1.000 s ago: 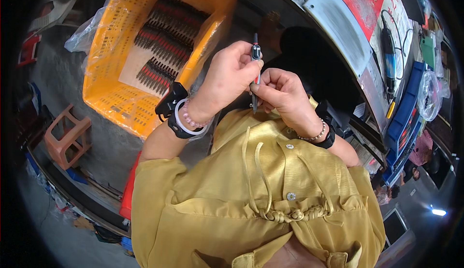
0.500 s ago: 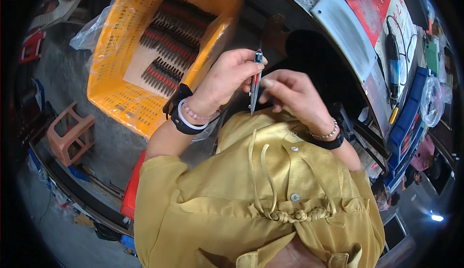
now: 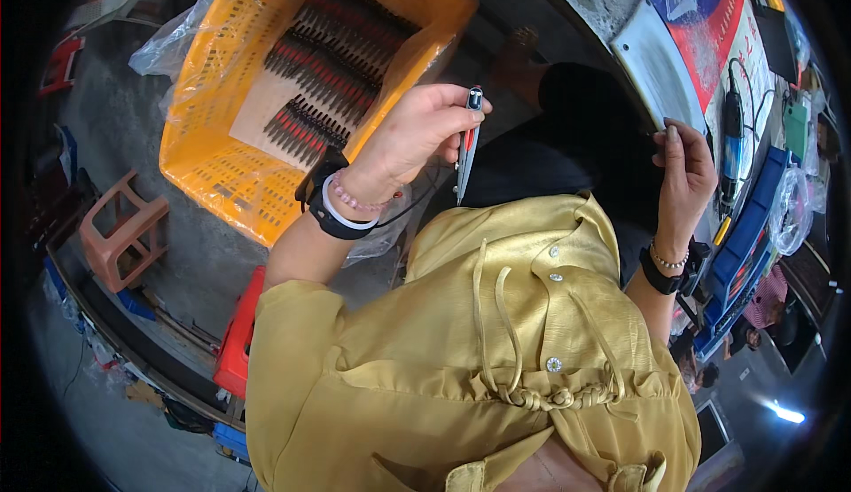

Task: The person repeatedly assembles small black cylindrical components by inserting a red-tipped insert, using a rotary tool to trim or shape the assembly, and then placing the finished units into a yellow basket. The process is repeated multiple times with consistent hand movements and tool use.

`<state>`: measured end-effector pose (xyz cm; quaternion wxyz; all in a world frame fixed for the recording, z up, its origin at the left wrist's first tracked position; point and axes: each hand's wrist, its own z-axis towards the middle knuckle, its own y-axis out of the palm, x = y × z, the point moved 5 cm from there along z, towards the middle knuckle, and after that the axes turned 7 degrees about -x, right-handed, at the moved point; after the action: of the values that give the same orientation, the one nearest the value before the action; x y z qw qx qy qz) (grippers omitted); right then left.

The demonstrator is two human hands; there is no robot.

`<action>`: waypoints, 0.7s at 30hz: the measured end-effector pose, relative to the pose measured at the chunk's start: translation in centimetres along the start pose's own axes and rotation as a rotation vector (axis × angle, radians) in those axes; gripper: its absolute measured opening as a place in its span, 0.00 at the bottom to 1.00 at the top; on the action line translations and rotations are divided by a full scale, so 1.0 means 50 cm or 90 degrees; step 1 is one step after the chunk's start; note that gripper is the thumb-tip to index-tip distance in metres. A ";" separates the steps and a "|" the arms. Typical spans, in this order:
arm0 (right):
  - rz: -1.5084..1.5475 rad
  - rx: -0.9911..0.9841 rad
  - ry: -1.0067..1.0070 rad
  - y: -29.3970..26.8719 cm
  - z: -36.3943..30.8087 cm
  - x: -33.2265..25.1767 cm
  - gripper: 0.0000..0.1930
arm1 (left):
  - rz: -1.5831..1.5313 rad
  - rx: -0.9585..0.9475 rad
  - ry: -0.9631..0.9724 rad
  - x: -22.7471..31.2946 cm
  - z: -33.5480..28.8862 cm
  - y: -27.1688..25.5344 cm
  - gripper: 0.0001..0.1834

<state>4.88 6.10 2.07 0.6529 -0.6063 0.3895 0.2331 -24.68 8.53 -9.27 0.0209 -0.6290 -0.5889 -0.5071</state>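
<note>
My left hand (image 3: 412,137) pinches a slim pointed tool (image 3: 467,160) between thumb and fingers. The tool has a black head with two small bright dots, a red part and a tapering silver body; its tip points down toward my lap. Away to the right, my right hand (image 3: 684,168) is at the workbench edge, beside a pale grey-white tray (image 3: 658,62). Its thumb and fingers are bent together; whatever small thing they may hold cannot be made out.
A yellow plastic crate (image 3: 199,151) at the left holds rows of similar black, red and grey tools. On the bench lie a pen-shaped corded tool (image 3: 732,142) and a blue bin (image 3: 753,217). A brown stool (image 3: 124,230) and red box (image 3: 238,341) stand left.
My right hand has left the pointed tool and moved right to the bench edge by the tray. My left hand keeps the tool almost where it was.
</note>
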 end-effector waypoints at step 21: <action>-0.026 0.039 0.050 -0.004 0.015 0.027 0.07 | 0.503 0.279 0.090 0.002 -0.056 -0.501 0.16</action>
<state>6.01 6.58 1.11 0.6603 -0.6025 0.4090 0.1836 -45.47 14.50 -22.16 0.3857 -0.7498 -0.3945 -0.3652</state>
